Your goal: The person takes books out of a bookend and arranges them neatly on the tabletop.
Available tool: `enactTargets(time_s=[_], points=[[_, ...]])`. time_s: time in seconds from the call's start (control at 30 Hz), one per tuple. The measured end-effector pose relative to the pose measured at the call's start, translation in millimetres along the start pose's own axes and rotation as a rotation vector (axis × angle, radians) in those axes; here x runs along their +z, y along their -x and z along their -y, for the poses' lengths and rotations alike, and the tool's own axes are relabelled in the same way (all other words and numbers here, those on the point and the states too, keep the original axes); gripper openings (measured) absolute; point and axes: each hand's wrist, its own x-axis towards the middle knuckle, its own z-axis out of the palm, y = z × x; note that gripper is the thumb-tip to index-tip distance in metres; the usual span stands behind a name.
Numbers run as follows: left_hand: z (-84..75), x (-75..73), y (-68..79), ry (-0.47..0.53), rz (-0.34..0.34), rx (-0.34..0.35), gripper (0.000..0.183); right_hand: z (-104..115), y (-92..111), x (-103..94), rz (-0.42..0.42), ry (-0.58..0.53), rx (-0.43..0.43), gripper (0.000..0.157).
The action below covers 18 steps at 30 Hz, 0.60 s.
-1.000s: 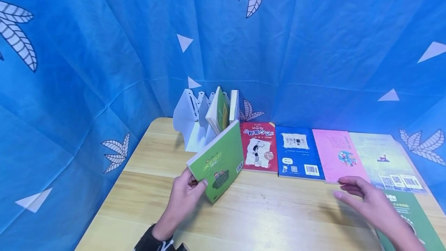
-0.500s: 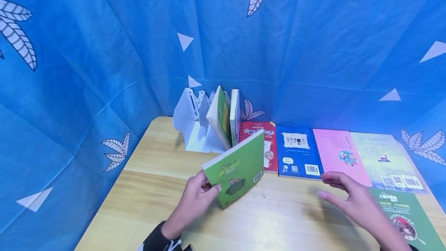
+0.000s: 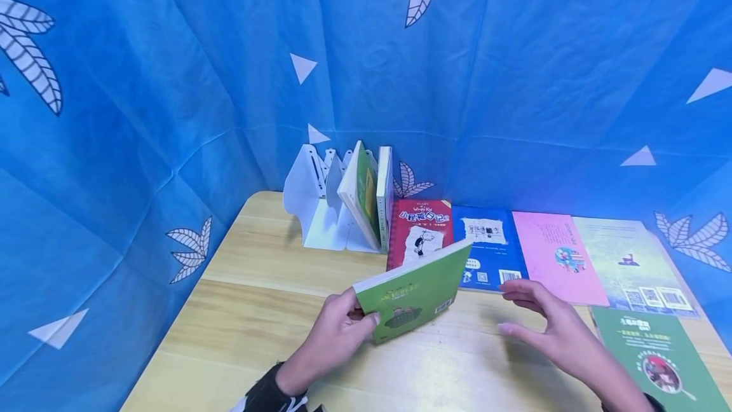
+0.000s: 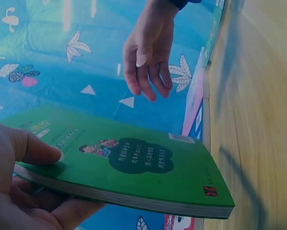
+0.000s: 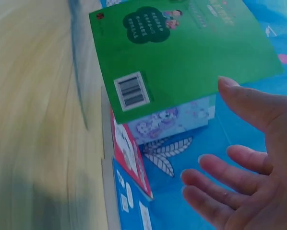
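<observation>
My left hand [image 3: 340, 339] grips a green paperback book [image 3: 414, 304] by its left edge, thumb on the cover and fingers beneath. The book is tilted above the table, its barcode corner toward the right. In the left wrist view, the thumb [image 4: 40, 152] presses on the green cover [image 4: 134, 153]. My right hand [image 3: 551, 326] hovers to the right of the book, fingers apart and loosely bent, holding nothing. The right wrist view has this hand [image 5: 249, 177] beside the book's barcode side [image 5: 182, 62], with a gap between fingers and thumb.
A white book rack [image 3: 323, 224] stands at the back left with several upright books [image 3: 366, 192]. Along the back lie a red book [image 3: 420, 227], a blue book [image 3: 492, 243], a pink book [image 3: 557, 256] and a pale green book [image 3: 631, 259]. A darker green book [image 3: 657, 355] lies front right.
My left hand has carried the green book rightward, away from the rack, and tipped it flatter. My right hand has moved left toward it.
</observation>
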Motion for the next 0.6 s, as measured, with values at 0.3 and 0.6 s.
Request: enactTargets(time_s=[0.3,0.6], points=[[-4.2,6.4,-0.5,0.012,0.027,0.034,0.043,12.6,-1.4,7.3,-0.014,-0.034,-0.074,0.060],[-5.1,14.2,-1.3,0.038,0.071,0.132,0.040,14.6,-2.0,16.8,-0.032,-0.070,-0.133,0.067]])
